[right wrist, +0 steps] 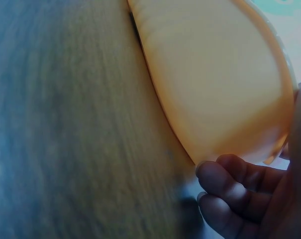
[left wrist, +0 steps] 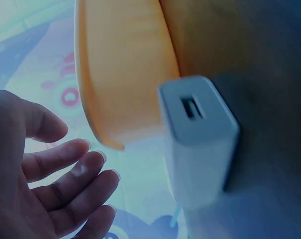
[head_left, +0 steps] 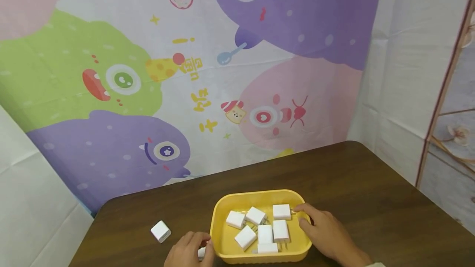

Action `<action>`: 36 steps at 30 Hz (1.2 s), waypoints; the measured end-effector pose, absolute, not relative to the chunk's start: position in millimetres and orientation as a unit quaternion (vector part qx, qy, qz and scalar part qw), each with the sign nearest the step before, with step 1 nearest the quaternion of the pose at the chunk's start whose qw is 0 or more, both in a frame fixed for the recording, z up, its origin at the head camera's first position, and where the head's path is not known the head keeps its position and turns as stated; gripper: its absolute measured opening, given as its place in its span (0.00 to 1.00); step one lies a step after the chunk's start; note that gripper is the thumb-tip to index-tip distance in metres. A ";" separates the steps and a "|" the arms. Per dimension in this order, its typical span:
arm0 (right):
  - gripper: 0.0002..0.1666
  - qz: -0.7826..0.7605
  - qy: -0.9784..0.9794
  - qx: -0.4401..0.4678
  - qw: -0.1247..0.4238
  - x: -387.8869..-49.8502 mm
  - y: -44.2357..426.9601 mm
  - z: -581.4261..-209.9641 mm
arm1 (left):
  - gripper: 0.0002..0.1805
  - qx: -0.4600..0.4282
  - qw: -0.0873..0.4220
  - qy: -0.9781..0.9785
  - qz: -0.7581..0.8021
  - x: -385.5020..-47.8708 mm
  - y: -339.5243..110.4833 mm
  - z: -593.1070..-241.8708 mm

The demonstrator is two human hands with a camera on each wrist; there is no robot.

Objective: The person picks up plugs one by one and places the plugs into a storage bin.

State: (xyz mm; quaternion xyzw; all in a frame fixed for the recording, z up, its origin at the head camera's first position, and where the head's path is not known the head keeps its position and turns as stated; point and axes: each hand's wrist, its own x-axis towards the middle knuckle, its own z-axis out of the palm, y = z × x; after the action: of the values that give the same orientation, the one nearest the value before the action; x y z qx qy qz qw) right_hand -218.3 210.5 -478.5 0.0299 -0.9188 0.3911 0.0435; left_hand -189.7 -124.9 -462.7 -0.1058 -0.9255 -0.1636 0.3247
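A yellow plastic tray (head_left: 256, 197) holds several white plug-in chargers (head_left: 245, 237), some with metal prongs showing. My left hand (head_left: 191, 250) is by the tray's near left corner, fingers loosely bent. A white charger (head_left: 201, 253) lies partly hidden between its thumb and fingers in the head view. In the left wrist view, a charger (left wrist: 200, 144) with a USB port stands apart from the fingers. My right hand (head_left: 326, 232) reaches over the tray's right rim, thumb and index finger apart. The index fingertip is close to the prongs of a charger (head_left: 281, 211); contact is unclear.
Another white charger (head_left: 161, 231) lies on the dark wooden table (head_left: 334, 172), left of the tray. A cartoon-printed cloth (head_left: 208, 147) hangs behind the table's back edge. Pale curtains or panels flank both sides.
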 end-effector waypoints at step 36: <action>0.14 0.378 -0.921 0.052 0.074 -217.9 212.1 -482.4 | 0.07 -0.071 0.093 -0.985 -0.128 -177.4 -163.2 -464.5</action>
State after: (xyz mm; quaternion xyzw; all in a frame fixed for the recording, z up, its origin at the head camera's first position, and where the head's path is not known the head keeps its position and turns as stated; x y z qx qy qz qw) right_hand -217.9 212.1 -482.4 0.0523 -0.9214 0.3780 0.0737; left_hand -177.4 -163.2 -464.5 -0.0706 -0.9848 -0.1282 0.0932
